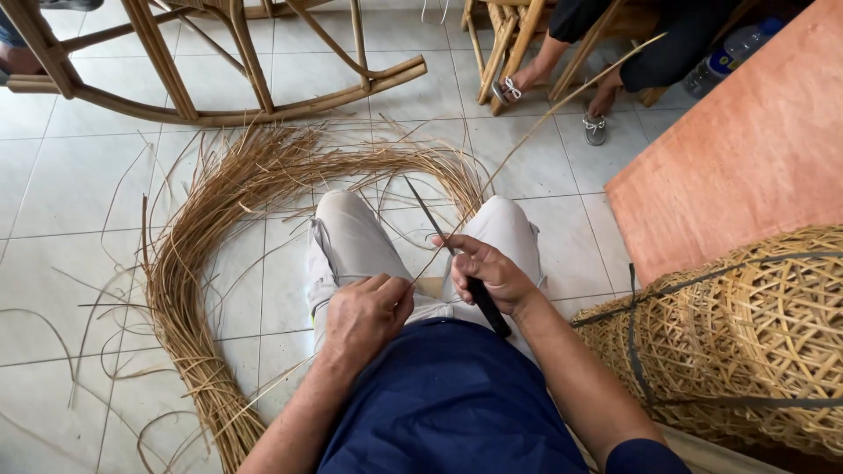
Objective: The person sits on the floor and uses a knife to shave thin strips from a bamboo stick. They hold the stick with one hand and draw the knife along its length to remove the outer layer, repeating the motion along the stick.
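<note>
Navy shirt (448,404); hands: left (364,316) pinches strip (544,114), right (487,272) grips knife (430,219).

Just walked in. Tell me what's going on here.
A seated person is working a thin rattan strip over their lap. The right hand holds a dark-handled knife with its blade against the strip, while the left hand pinches the strip nearer the body. A curved heap of cane strands lies on the tiled floor. Woven baskets sit to the right, a bent-cane chair frame stands ahead, and another person's feet show beyond.
</note>
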